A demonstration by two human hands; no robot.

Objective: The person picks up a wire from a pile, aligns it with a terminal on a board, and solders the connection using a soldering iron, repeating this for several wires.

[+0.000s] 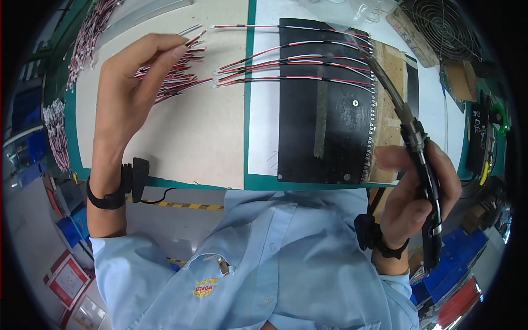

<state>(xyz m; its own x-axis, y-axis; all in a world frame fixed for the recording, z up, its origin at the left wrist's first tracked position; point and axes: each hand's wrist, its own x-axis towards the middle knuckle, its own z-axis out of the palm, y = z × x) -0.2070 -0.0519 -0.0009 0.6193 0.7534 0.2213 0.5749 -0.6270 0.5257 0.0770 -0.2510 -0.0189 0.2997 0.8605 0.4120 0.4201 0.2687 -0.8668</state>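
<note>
My left hand is raised over the left part of the bench, thumb and forefinger pinched on the end of a thin red-and-white wire lead. Below those fingers lies a bundle of similar leads, partly hidden by the hand. My right hand grips a black pen-shaped tool with a metal collar and a long, tapering front. Its blurred tip reaches the upper right edge of a black plate. Several red, white and black wire leads lie across that plate, their ends along its right edge.
A beige board covers the bench's left side. More wire bundles hang at the far left. Beyond the plate are a wooden strip, a round fan grille, a wooden block and a clear plastic bag.
</note>
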